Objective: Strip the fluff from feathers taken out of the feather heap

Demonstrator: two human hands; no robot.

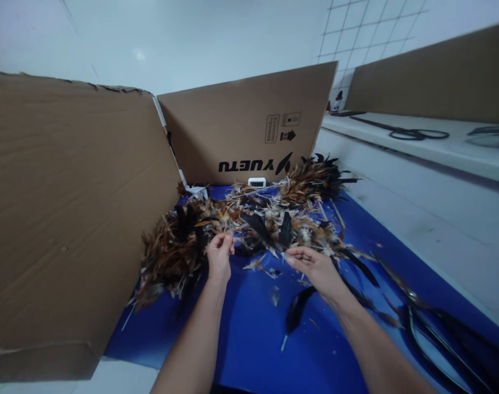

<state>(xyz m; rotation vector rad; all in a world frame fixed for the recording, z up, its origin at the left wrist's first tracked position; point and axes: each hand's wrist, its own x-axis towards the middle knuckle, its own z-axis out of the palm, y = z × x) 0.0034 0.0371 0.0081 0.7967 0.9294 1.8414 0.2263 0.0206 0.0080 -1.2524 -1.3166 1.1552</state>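
My left hand [220,256] is closed in a pinch at the near edge of the feather pile. What its fingertips hold, if anything, is too small to make out. My right hand [315,269] pinches the quill end of a black feather [286,231], which points away from me. Another long dark feather [258,227] slants between the two hands. Brown and black feathers are heaped in a bundle [171,254] to the left of my left hand. A loose black feather [299,309] with a pale quill lies on the blue surface [253,339], below my right hand.
Large scissors [413,298] lie at the right. A cardboard panel [60,208] stands on the left and another cardboard panel [241,126] at the back, with a small white device [256,182] before it. More feathers [315,180] are bunched at back right. A white ledge [458,158] holds scissors [413,133].
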